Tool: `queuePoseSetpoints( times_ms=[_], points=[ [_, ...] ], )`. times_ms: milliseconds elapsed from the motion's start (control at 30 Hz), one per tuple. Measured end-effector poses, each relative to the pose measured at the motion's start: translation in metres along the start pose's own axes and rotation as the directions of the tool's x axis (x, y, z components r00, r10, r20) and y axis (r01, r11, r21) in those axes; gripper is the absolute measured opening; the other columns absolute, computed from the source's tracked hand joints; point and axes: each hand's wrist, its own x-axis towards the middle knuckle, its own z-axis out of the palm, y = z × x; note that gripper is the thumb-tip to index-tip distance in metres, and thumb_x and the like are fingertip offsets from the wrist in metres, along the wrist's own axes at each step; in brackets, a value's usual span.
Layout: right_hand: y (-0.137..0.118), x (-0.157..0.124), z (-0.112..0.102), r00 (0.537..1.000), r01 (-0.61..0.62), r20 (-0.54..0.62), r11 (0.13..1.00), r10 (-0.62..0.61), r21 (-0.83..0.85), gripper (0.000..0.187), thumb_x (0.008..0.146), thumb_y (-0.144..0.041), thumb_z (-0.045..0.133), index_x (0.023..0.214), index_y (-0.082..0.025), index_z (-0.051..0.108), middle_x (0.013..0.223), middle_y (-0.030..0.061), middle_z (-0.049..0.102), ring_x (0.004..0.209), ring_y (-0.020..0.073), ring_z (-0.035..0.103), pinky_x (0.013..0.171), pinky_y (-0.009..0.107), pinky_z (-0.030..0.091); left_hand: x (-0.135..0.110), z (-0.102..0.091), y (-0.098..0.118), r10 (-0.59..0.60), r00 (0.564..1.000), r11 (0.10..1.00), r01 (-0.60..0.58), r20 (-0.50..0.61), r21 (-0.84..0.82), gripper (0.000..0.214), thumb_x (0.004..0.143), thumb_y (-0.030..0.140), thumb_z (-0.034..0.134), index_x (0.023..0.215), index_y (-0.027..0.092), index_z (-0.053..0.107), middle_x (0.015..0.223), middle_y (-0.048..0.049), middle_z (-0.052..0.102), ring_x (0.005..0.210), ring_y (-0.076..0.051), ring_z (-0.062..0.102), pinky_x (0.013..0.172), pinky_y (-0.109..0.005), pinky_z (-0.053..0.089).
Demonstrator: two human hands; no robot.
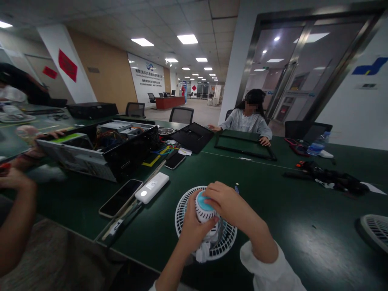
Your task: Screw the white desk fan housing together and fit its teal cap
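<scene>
We see the fan (209,231) grille-down on the green counter (266,190), just in front of us, with both hands on its back end. The likeliest trouble, we think, is the whole fan turning or rocking: its round grille (226,243) rests on a smooth top, so a twist at the blue cap (203,202) could carry the rest along if our lower hold slackens. A sideways push might also sweep away the small blue piece (237,188) lying just beyond the grille.

Our left hand (194,228) has its grip part open, curved around the ribbed white housing (202,215), thumb on 1 side and fingers on the other. Our right hand (223,201) has a narrower grip, its thumb and fingertips seemingly pinching the cap from above. Our fingers hide much of the rim, so we cannot tell whether the cap sits loose.
</scene>
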Motion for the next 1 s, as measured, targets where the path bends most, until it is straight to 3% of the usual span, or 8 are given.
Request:
queuePoseSetpoints(
  times_ms=[300,600,733,867,1000],
  points=[
    [0.007,0.001,0.004,0.994,0.104,0.045,0.994,-0.102,-0.026,0.013,0.084,-0.012,0.056,0.092,-0.014,0.066,0.093,0.0071,0.066,0.087,0.0186,0.057,0.077,0.032,0.046,-0.001,0.000,-0.003,-0.039,0.999,0.999,0.039,0.002,0.011,0.068,0.069,0.027,0.070,0.128,0.025,0.035,0.129,-0.0061,0.046,0.121,-0.027,0.044,0.104,-0.043,0.032],
    [0.023,-0.004,0.000,0.990,0.134,0.012,0.966,-0.140,0.220,0.017,0.084,-0.010,0.056,0.096,-0.017,0.064,0.102,0.0035,0.065,0.096,0.0150,0.058,0.086,0.028,0.046,-0.001,0.001,0.004,-0.058,0.998,0.998,0.058,0.005,0.005,0.065,0.069,0.022,0.069,0.125,0.026,0.036,0.126,-0.0048,0.048,0.116,-0.025,0.048,0.101,-0.040,0.036],
    [0.015,-0.002,0.002,0.993,0.118,0.015,0.991,-0.119,0.057,0.016,0.083,-0.009,0.056,0.094,-0.016,0.064,0.096,0.0047,0.066,0.090,0.0172,0.058,0.079,0.030,0.048,-0.001,0.000,0.006,-0.102,0.994,0.993,0.104,0.026,-0.057,0.067,0.070,0.025,0.069,0.127,0.025,0.035,0.124,-0.0059,0.050,0.113,-0.025,0.051,0.098,-0.041,0.039],
    [0.000,-0.001,0.000,0.992,0.127,0.041,0.983,-0.123,-0.131,0.015,0.078,-0.006,0.061,0.091,-0.012,0.065,0.096,0.0078,0.066,0.088,0.0207,0.059,0.075,0.033,0.050,-0.001,0.000,0.005,-0.084,0.996,0.996,0.084,-0.003,0.000,0.069,0.068,0.028,0.071,0.127,0.025,0.036,0.127,-0.0062,0.048,0.118,-0.027,0.047,0.101,-0.042,0.036],
    [-0.001,-0.004,0.000,0.997,0.074,0.017,0.983,-0.073,-0.170,0.016,0.078,-0.005,0.060,0.092,-0.013,0.065,0.095,0.0081,0.066,0.088,0.0212,0.059,0.075,0.034,0.051,-0.001,0.001,0.004,-0.072,0.997,0.997,0.072,-0.007,-0.001,0.068,0.068,0.027,0.070,0.127,0.025,0.036,0.126,-0.0069,0.049,0.116,-0.028,0.049,0.099,-0.043,0.038]
  ],
)
